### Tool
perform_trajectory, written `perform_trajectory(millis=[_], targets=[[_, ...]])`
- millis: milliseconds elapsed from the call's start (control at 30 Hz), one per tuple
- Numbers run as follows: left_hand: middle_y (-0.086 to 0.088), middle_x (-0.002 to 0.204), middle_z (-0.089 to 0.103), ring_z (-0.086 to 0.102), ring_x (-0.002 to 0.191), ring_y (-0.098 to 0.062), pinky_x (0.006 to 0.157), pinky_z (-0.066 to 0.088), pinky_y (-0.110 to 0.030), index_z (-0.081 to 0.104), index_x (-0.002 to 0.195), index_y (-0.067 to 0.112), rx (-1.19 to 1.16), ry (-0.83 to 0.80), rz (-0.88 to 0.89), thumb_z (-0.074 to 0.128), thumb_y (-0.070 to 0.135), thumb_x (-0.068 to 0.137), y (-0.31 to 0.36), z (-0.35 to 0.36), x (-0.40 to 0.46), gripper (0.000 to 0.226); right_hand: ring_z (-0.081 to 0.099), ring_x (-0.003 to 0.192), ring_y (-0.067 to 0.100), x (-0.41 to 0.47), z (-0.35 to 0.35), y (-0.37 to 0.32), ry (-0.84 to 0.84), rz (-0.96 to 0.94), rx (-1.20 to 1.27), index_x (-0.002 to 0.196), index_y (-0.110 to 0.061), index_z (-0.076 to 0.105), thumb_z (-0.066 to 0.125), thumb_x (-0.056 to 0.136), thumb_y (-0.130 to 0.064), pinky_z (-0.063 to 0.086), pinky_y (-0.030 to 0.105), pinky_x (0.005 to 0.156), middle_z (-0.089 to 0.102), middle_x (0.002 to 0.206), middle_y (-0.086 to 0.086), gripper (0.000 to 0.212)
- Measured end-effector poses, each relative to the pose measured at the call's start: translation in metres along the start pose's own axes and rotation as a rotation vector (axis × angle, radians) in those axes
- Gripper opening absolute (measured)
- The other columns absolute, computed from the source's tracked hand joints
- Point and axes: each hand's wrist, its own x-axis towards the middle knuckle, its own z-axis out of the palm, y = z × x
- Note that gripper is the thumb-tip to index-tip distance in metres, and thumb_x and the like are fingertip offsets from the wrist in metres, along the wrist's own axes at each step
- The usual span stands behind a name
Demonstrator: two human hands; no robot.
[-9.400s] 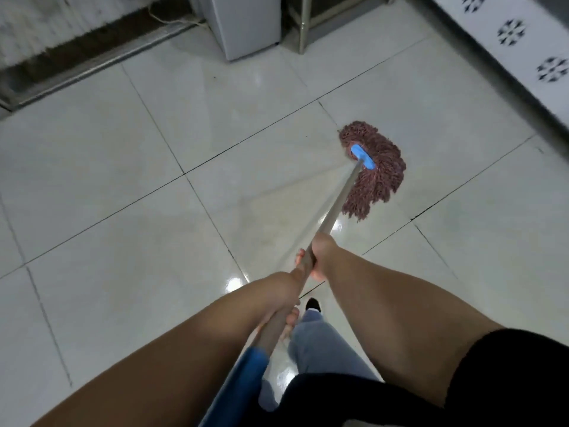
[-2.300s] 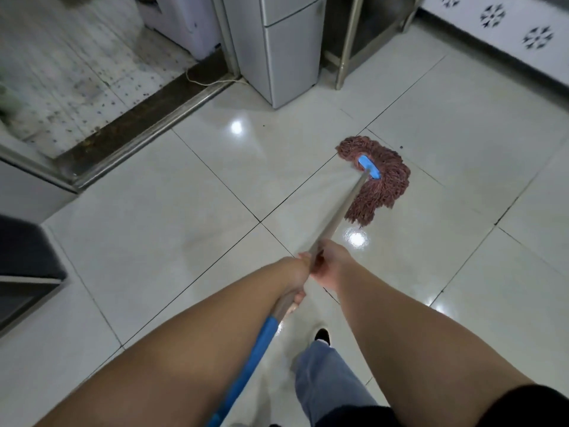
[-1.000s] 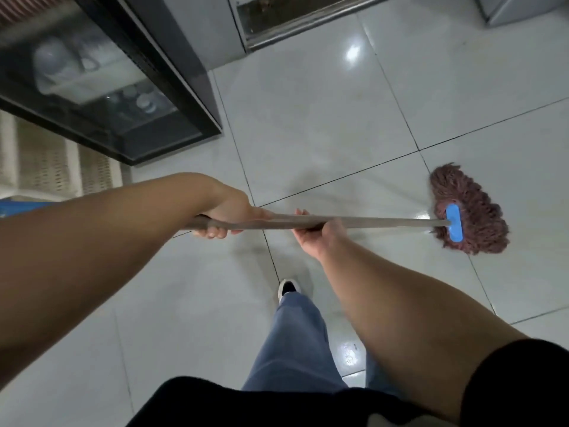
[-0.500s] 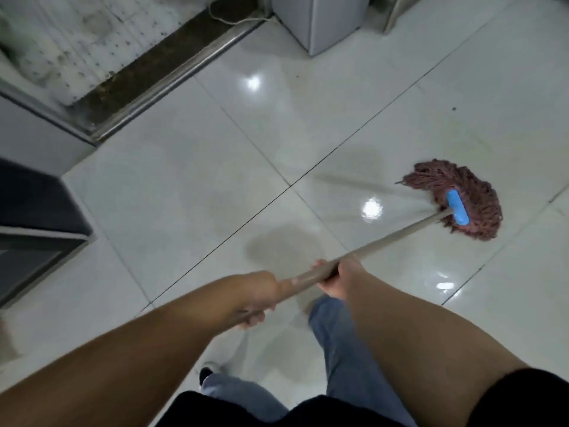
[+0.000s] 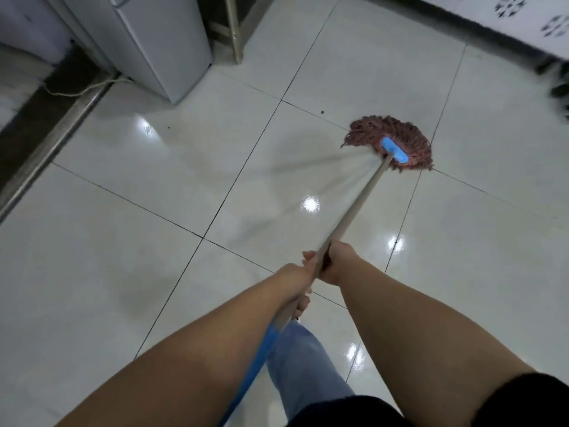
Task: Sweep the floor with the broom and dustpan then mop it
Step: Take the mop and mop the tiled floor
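Nearest the camera, a leg in blue jeans (image 5: 304,362) stands below the 2 forearms. The mop handle (image 5: 354,211) has a blue grip section at its near end, passing under the left forearm. The left hand (image 5: 294,280) is wrapped around the handle just above that blue section, fingers curled under it. Directly ahead of it, touching or nearly touching, the right hand (image 5: 334,261) clamps the same pale shaft, thumb side toward the mop end.

From the right hand the shaft runs up and to the right, tilted low, to a blue clamp (image 5: 395,150) on the mop head (image 5: 397,140). The reddish-brown strands fan out flat on the white tile floor (image 5: 123,272), well ahead of both hands and to their right, lying over a grout-line crossing. Between the hands and the mop head the tiles show a duller, wet-looking smear and bright light spots.

Farther off, left of the hands, stand a white appliance (image 5: 166,41) with a thin cord (image 5: 83,89) beside a dark door threshold (image 5: 46,131). A metal leg (image 5: 235,29) stands just right of the appliance. A patterned wall base (image 5: 523,16) runs along the far right.
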Motion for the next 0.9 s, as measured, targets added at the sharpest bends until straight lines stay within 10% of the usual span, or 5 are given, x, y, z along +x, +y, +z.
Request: perform_trajectory(millis=[267,533,800,900], targets=[[0.002,0.03,0.038,0.032,0.023,-0.01,0.038,0.032,-0.01,0.044,0.071,0.01,-0.003,0.01,0.039,0.034,0.066,0.085,-0.081,-0.004,-0.034,0.059,0.051,0.056,0.026,-0.043,0.001,0.072,-0.07,0.017,-0.021,0.078,-0.001,0.036,0.026,0.101,-0.021,0.05,0.034,0.051,0.055,0.068,0.02,0.031],[0.003,0.029,0.036,0.03,0.022,-0.011,0.04,0.029,-0.008,0.041,0.071,0.012,0.122,0.123,0.05,0.033,0.071,0.083,-0.307,-0.042,-0.102,0.06,0.052,0.063,0.029,-0.105,0.024,0.273,-0.295,0.269,-0.222,0.071,0.009,0.049,0.032,0.098,-0.01,0.048,0.026,0.036,0.061,0.056,0.019,0.037],[0.004,0.033,0.036,0.031,0.025,-0.009,0.037,0.029,-0.008,0.036,0.074,0.015,0.135,0.086,-0.15,0.022,0.078,0.081,-0.494,-0.06,-0.188,0.065,0.058,0.101,0.034,-0.167,0.045,0.478,-0.389,0.231,-0.013,0.131,-0.004,0.032,0.029,0.101,-0.04,0.047,0.04,0.069,0.053,0.116,0.027,0.047],[0.002,0.035,0.036,0.032,0.027,-0.011,0.04,0.03,-0.009,0.037,0.076,0.013,0.139,0.094,-0.163,0.02,0.083,0.077,-0.516,-0.055,-0.2,0.071,0.058,0.072,0.027,-0.178,0.048,0.505,-0.335,0.196,-0.013,0.124,-0.01,0.033,0.029,0.1,-0.044,0.047,0.035,0.053,0.057,0.093,0.021,0.042]])
